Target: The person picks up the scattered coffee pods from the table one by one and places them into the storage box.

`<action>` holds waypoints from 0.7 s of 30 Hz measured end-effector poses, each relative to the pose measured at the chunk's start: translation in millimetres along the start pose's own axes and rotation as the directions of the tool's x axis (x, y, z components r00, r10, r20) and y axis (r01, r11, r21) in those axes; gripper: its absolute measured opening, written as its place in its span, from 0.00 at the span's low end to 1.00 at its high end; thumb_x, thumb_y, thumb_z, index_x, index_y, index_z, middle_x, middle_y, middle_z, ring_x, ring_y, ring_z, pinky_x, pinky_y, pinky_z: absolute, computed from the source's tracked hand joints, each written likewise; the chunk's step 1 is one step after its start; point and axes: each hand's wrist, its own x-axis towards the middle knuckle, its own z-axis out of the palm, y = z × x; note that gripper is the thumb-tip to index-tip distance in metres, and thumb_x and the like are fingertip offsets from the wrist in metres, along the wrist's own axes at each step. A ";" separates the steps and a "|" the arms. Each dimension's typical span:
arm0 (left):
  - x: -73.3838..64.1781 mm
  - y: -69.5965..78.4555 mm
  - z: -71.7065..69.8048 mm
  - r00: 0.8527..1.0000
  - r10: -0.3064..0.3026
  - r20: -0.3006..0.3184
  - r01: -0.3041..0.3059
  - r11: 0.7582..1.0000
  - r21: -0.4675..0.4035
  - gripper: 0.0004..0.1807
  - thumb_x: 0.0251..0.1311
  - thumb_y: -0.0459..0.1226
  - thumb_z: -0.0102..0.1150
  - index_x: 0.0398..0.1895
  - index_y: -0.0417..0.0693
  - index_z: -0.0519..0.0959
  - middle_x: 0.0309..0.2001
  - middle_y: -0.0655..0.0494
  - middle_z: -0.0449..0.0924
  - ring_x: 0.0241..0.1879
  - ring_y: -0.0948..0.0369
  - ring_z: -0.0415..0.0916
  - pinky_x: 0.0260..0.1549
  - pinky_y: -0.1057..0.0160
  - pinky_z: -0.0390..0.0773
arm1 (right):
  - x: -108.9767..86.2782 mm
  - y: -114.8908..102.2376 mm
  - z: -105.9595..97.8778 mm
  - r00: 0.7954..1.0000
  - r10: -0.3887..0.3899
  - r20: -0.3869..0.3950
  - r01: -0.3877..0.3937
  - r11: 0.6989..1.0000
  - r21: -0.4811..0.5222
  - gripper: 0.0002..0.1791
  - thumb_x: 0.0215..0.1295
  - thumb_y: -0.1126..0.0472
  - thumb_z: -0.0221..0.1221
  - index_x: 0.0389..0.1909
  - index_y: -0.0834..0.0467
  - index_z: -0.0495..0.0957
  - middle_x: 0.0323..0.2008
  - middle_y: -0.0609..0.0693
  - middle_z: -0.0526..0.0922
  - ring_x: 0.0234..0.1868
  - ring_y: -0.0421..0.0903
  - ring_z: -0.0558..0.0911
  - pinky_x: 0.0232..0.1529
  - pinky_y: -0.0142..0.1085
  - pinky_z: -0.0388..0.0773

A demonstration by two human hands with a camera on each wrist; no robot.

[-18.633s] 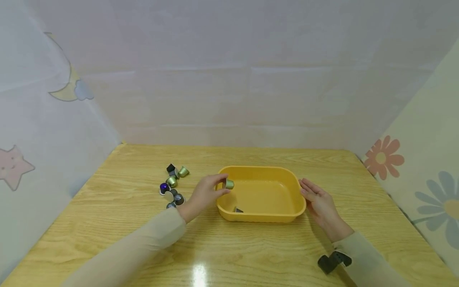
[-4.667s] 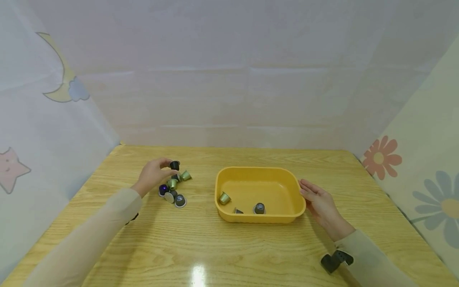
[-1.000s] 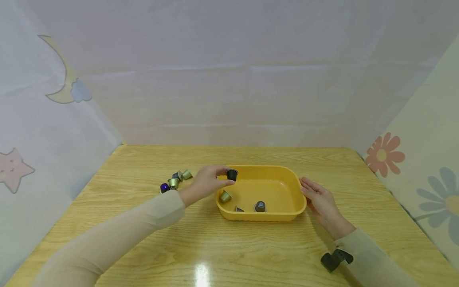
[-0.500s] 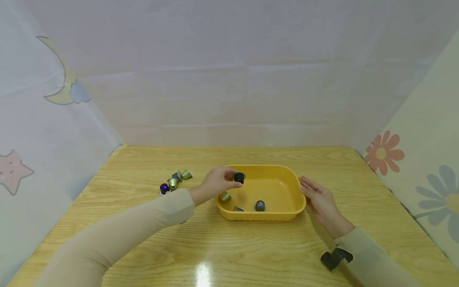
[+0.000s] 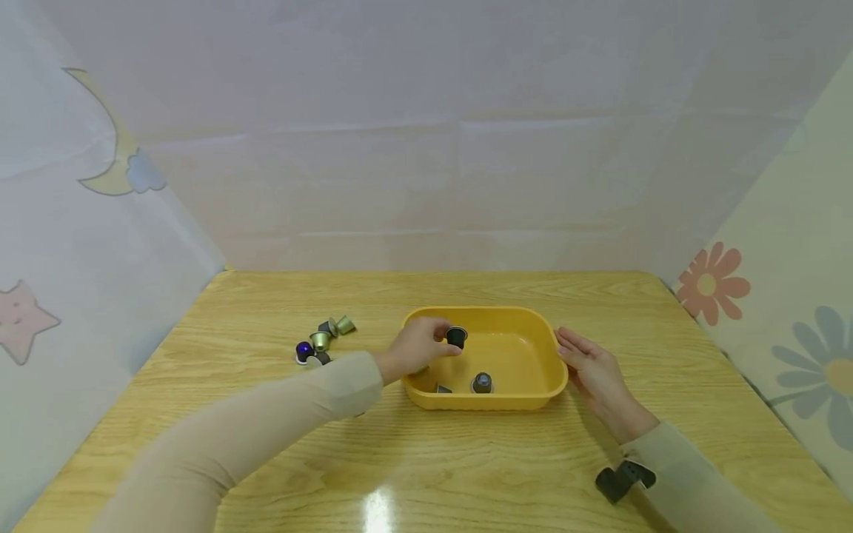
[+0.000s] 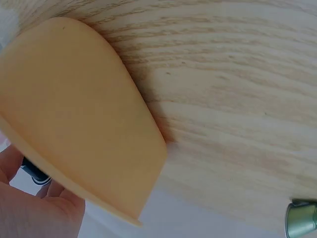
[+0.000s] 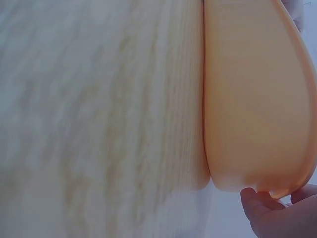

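Observation:
My left hand [image 5: 421, 345] pinches a black coffee capsule [image 5: 456, 337] between thumb and fingers, over the left half of a yellow plastic basin [image 5: 480, 402]. In the left wrist view the black capsule [image 6: 35, 171] shows behind the basin's rim. A dark capsule with a silvery top [image 5: 482, 383] stands inside near the front wall, and a partly hidden capsule [image 5: 443, 389] lies left of it. The hand and wrist mostly cover a green capsule at the basin's left end. Fingers extended, my right hand [image 5: 600, 381] touches the basin's right end, fingertips at the rim.
Left of the basin, several capsules lie clustered on the wooden table [image 5: 533, 466]: a green one [image 5: 345, 324], a dark one [image 5: 327, 327], another green one [image 5: 320, 340] and a purple one [image 5: 303, 351]. The left sleeve passes close to them. Printed cloth hangs behind and on both sides.
Earlier a green capsule and a silvery-topped dark one came to lie in the basin. My left hand then took the black capsule from the cluster and moved right over the basin, now lower. Right hand stayed.

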 end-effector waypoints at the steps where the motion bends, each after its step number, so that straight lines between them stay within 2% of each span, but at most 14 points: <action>1: 0.1 0.4 1.5 1.000 -0.005 0.002 0.005 1.000 0.002 0.17 0.60 0.38 0.67 0.51 0.41 0.80 0.50 0.48 0.81 0.51 0.51 0.75 0.53 0.51 0.74 | 0.0 0.1 0.0 1.000 0.000 0.001 0.000 1.000 -0.002 0.32 0.75 0.65 0.48 0.75 0.64 0.48 0.72 0.54 0.54 0.51 0.24 0.75 0.55 0.26 0.73; 14: 5.7 -0.3 12.4 1.000 -0.019 0.004 0.018 1.000 0.016 0.26 0.60 0.38 0.67 0.60 0.40 0.75 0.58 0.47 0.77 0.60 0.50 0.72 0.59 0.52 0.71 | 0.0 0.0 -0.9 1.000 0.005 0.004 -0.005 1.000 0.009 0.32 0.75 0.66 0.48 0.75 0.63 0.48 0.71 0.53 0.55 0.49 0.23 0.75 0.56 0.26 0.72; 17: 5.0 -2.7 12.4 1.000 -0.007 0.012 0.007 1.000 -0.009 0.26 0.61 0.37 0.66 0.61 0.39 0.74 0.59 0.48 0.76 0.62 0.49 0.70 0.61 0.52 0.69 | 0.2 0.3 0.4 1.000 0.010 0.004 -0.010 1.000 0.005 0.33 0.75 0.65 0.49 0.75 0.63 0.48 0.72 0.55 0.54 0.50 0.23 0.75 0.56 0.26 0.72; 21: 1.0 -6.1 8.3 0.999 0.032 -0.018 -0.032 0.999 -0.038 0.24 0.62 0.36 0.64 0.60 0.38 0.75 0.57 0.49 0.78 0.61 0.49 0.70 0.61 0.50 0.69 | 0.6 0.7 1.0 1.000 0.016 0.002 -0.016 1.000 0.004 0.32 0.75 0.65 0.48 0.75 0.63 0.48 0.72 0.55 0.53 0.50 0.23 0.75 0.56 0.26 0.72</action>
